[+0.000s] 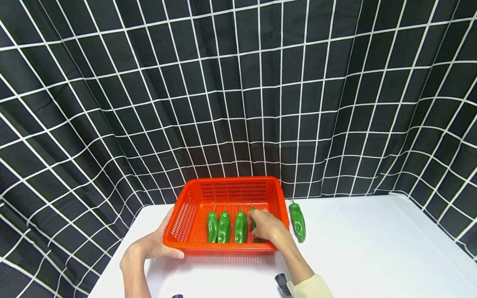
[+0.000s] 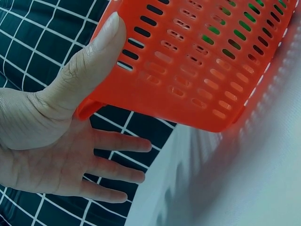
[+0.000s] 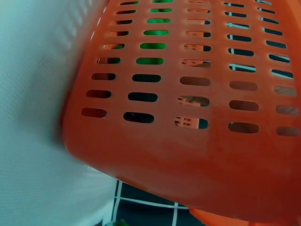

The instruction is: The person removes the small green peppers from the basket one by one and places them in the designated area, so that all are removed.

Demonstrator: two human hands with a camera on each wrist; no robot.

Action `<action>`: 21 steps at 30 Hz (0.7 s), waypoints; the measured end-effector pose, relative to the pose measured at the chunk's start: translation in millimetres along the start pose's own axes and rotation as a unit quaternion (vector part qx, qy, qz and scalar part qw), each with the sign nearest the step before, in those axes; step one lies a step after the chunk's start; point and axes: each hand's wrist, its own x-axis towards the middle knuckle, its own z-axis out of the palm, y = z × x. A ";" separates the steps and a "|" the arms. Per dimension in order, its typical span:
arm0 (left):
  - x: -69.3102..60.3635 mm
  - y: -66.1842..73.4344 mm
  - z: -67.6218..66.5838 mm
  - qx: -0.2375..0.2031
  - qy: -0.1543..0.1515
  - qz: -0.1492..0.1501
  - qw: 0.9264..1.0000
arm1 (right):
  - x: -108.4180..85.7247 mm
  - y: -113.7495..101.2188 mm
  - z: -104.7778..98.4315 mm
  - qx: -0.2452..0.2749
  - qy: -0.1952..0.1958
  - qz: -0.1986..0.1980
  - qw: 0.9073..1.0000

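A red plastic basket [image 1: 227,246] with slotted walls stands on the white table. Inside it several green peppers [image 1: 224,227] lie side by side, stems pointing away from me. My right hand [image 1: 266,225] reaches over the front rim and holds the rightmost pepper [image 1: 253,224] in the basket, covering most of it. My left hand [image 1: 152,244] is at the basket's left front corner, its thumb against the front wall. In the left wrist view, the other fingers [image 2: 117,167] are straight and spread. The basket wall [image 3: 164,155] hides my right hand in the right wrist view.
One more green pepper [image 1: 297,222] lies on the white table [image 1: 365,248], just right of the basket. A small black object [image 1: 282,284] is beside my right sleeve. Behind the table hangs a black curtain [image 1: 238,99] with white grid lines.
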 end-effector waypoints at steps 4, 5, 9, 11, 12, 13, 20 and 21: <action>0.6 -0.7 0.1 -0.002 -0.001 0.003 1.000 | 1.3 -0.2 0.8 0.007 0.018 0.011 1.000; 0.7 -0.8 0.1 -0.002 0.000 0.002 1.000 | 1.4 -0.3 0.9 0.008 0.023 0.012 1.000; 0.9 -0.9 0.3 -0.002 0.000 0.002 1.000 | 1.2 -0.6 1.3 0.020 0.042 0.018 0.999; 1.0 -1.0 0.3 -0.002 0.000 0.004 1.000 | 0.5 -1.0 0.6 0.026 0.062 0.018 0.998; 1.0 -0.9 0.3 -0.003 0.000 0.005 1.000 | 0.2 -1.5 0.0 0.028 0.072 0.018 0.997; 0.9 -0.8 0.3 -0.004 0.000 0.005 1.000 | -0.3 -2.3 -1.2 0.029 0.080 0.018 0.996; -0.9 0.2 0.6 -0.005 -0.001 -0.005 1.000 | -6.8 -11.3 -18.9 0.071 0.102 0.014 0.992; -0.6 0.2 0.6 -0.006 -0.002 -0.003 1.000 | -8.3 -12.2 -22.8 0.079 0.104 0.014 0.991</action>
